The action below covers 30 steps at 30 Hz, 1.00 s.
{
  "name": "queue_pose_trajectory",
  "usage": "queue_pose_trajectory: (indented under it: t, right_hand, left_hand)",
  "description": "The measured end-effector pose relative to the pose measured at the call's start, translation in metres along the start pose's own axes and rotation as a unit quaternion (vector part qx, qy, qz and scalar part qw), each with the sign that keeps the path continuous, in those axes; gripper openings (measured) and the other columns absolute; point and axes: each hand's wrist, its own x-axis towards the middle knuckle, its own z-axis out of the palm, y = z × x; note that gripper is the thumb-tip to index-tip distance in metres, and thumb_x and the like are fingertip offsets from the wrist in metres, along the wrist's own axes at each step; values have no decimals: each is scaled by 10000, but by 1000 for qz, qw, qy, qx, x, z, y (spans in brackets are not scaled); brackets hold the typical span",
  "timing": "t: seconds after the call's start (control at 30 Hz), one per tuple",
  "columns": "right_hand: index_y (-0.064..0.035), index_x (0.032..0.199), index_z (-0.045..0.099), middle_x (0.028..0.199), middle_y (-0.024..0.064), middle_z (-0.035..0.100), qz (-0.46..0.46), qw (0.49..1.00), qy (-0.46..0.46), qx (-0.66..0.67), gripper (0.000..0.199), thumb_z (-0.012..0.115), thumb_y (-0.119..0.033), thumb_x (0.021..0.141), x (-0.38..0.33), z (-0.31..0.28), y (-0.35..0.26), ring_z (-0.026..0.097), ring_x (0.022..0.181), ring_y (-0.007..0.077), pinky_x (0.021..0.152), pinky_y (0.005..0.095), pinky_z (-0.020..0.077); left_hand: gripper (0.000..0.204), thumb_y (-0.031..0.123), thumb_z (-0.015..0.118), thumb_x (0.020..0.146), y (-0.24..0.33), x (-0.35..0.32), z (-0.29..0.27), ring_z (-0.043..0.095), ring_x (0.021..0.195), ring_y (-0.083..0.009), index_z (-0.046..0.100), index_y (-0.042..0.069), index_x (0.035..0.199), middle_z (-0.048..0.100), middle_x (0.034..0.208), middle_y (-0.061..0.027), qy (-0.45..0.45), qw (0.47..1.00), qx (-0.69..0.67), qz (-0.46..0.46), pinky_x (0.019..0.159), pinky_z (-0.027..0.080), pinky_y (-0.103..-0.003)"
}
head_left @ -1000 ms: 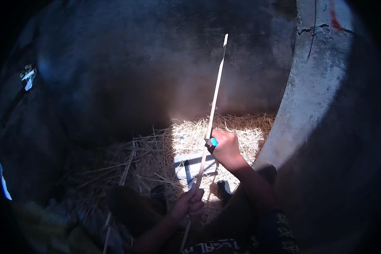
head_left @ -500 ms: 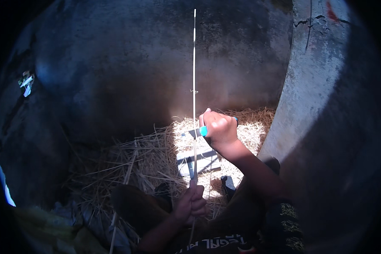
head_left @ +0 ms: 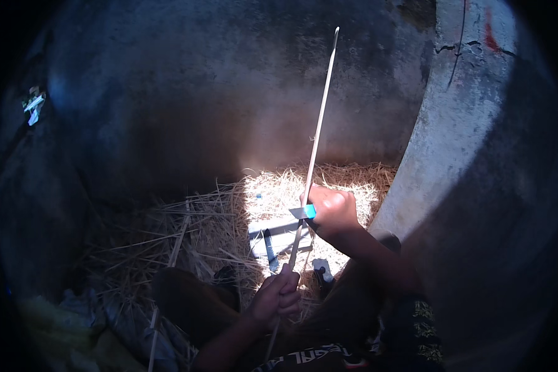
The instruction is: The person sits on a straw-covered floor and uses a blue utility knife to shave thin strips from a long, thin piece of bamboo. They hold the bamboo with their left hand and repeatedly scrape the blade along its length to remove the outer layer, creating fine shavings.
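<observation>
Left grip: the left hand [head_left: 279, 301], at lower centre of the frame, clenched around the lower part of a long pale strip.
Right grip: the right hand [head_left: 333, 211], just right of centre, closed on a knife [head_left: 310, 212] with a blue handle.
Blade: pointing left out of the fist, meeting the strip at the frame's centre.
Strip [head_left: 319, 127]: rising from the left grip past the blade, leaning slightly right, its tip at upper centre.
Legs [head_left: 186, 301]: dark-clothed, bent at lower centre, either side of the left hand.
Block [head_left: 293, 239]: pale and flat, below centre in a sunlit patch, partly behind the strip.
Straw [head_left: 220, 211]: loose, spread across the middle and lower left.
Wall [head_left: 167, 93]: dark, filling the upper left and centre.
Pale concrete [head_left: 465, 118]: curving down the upper right, cracked, with a red mark.
</observation>
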Motion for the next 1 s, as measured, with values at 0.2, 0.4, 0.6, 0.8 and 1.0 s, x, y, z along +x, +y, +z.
queue_pose_trajectory:
  t: [0.2, 0.4, 0.6, 0.8, 1.0]
  right_hand:
    - [-106, 681, 519, 581, 47, 565, 2, 999, -49, -21, 182, 674, -172, 751, -37, 12, -36, 612, 483, 212, 408, 331, 452]
    - [-110, 638, 470, 548, 57, 518, -23, 997, -2, -74, 217, 650, -140, 754, -23, 16, -29, 572, 452, 226, 408, 365, 432]
    - [-75, 683, 531, 560, 74, 559, -21, 996, 56, -73, 136, 634, -68, 773, 5, 25, -23, 623, 490, 248, 454, 381, 493]
    - [-64, 802, 663, 685, 174, 659, 251, 955, 122, -99, 44, 649, -106, 799, 79, -21, 64, 681, 639, 368, 583, 456, 547]
    - [-52, 708, 611, 628, 161, 604, 137, 987, 84, 28, 117, 669, -120, 784, 16, -5, -4, 640, 593, 354, 563, 416, 511]
  left_hand:
    - [508, 546, 278, 1070, 0, 6, -9, 126, 366, -71, 350, 197, 708, 204, 485, 73, 18, 1000, 17, 14, 389, 208, -260]
    - [501, 576, 252, 1061, -3, 5, -7, 119, 347, -74, 348, 212, 731, 178, 474, 80, -29, 999, 13, 25, 373, 196, -280]
    - [498, 555, 308, 1063, 6, -1, -7, 162, 377, -70, 368, 194, 725, 214, 491, 70, -32, 996, -52, 65, 384, 210, -252]
    - [519, 531, 276, 1075, -9, 1, -3, 169, 393, -67, 358, 173, 707, 227, 494, 72, -132, 987, -67, -57, 392, 204, -239]
    - [566, 533, 240, 1076, -2, 3, -8, 216, 418, -61, 374, 157, 674, 289, 527, 57, -204, 969, -137, -23, 420, 234, -214]
